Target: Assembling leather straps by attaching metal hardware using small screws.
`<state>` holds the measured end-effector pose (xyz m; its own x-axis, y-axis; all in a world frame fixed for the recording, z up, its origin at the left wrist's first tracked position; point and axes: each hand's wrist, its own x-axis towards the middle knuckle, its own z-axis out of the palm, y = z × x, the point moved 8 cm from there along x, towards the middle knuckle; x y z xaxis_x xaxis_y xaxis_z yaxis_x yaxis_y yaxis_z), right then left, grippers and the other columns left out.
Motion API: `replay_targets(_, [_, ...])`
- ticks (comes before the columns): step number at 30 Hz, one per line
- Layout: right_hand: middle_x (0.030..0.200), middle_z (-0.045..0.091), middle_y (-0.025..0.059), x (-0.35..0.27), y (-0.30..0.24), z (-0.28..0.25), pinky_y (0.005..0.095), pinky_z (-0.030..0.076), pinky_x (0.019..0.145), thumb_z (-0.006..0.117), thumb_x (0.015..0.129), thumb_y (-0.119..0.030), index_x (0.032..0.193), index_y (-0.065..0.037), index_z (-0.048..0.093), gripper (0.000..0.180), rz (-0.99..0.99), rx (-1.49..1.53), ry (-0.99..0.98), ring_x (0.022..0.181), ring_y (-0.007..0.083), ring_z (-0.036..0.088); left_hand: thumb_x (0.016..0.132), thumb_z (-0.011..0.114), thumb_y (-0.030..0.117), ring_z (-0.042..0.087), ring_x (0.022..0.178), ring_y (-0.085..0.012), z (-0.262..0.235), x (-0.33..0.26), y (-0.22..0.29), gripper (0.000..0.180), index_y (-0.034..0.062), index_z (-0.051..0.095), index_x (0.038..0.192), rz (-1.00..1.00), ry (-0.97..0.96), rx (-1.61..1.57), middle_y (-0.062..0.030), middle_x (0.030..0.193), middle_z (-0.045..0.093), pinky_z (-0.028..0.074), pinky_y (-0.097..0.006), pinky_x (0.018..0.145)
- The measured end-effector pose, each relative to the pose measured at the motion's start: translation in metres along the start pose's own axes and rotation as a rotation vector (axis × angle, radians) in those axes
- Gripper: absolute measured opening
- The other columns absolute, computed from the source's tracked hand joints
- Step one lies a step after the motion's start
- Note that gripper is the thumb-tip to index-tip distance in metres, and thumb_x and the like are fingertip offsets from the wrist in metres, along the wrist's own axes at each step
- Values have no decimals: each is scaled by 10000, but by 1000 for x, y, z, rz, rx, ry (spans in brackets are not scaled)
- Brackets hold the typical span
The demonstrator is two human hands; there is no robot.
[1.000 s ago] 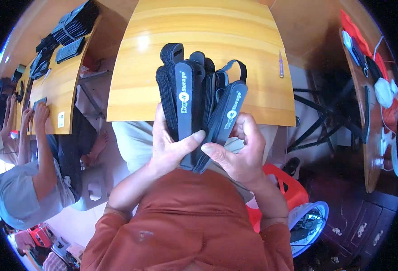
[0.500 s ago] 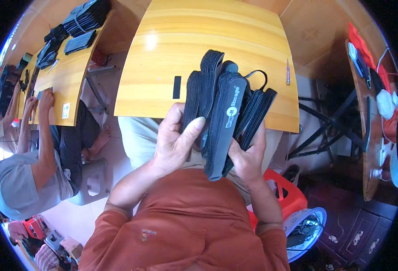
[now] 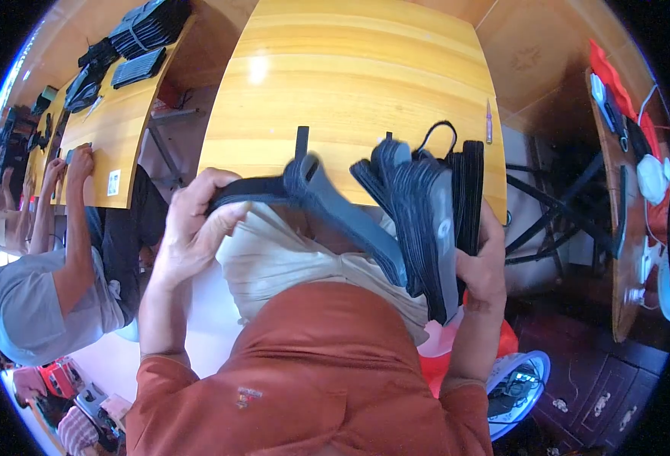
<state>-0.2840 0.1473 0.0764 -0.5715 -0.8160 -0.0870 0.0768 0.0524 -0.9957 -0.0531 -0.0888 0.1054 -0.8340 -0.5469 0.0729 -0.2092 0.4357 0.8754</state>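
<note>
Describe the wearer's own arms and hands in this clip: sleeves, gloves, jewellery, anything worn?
Both hands are bare: no gloves, and no rings or watch that I can make out on the left hand or the right hand. The forearms are uncovered too. Short rust-orange sleeves end near the elbows, part of a shirt of the same colour with a small chest emblem.

Small assembly workshop, rows of plain wooden benches [image 3: 365,91], stacks of black straps [image 3: 149,26] piled on the neighbouring bench [image 3: 122,129], another person [image 3: 39,281] seated working there, bundle of the same straps [image 3: 426,213] at this bench, tiled floor [image 3: 532,53]
</note>
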Motion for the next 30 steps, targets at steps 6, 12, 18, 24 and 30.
replay_targets(6, [1168,624,97,-10,-5,-55,305,494,909,786,739,-192,1311,30,498,678,28,33,235,1015,180,619,1028,462,202,413,506,-81,-146,-20,-40,209,85,513,862,3,723,-197,6,668,486,349,-241,461])
replay_targets(12, [1173,614,86,11,2,-8,304,464,931,772,779,-124,1335,29,466,654,-98,-14,82,1034,169,600,660,635,28,515,630,-91,-17,-9,-40,281,71,516,910,6,487,-399,-17,774,529,443,-234,552])
replay_targets(18, [1149,625,92,12,17,39,310,465,941,748,728,-38,1318,35,474,654,-76,35,-57,1042,162,603,817,774,194,546,697,-56,60,29,13,342,15,644,1078,-56,146,-786,-20,923,658,436,-186,590])
replay_targets(24, [1145,625,81,9,31,51,310,484,923,782,724,-54,1295,27,486,648,-42,99,-64,1039,154,606,872,728,203,539,651,-40,49,21,10,255,4,650,1012,-79,248,-685,-24,863,665,426,-179,560])
replay_targets(30, [1153,626,81,-4,35,17,317,493,916,832,722,-148,1286,6,502,671,-33,125,185,1026,174,618,922,645,194,489,584,-50,1,-3,3,200,24,615,1024,158,616,-708,-31,862,624,392,-194,507])
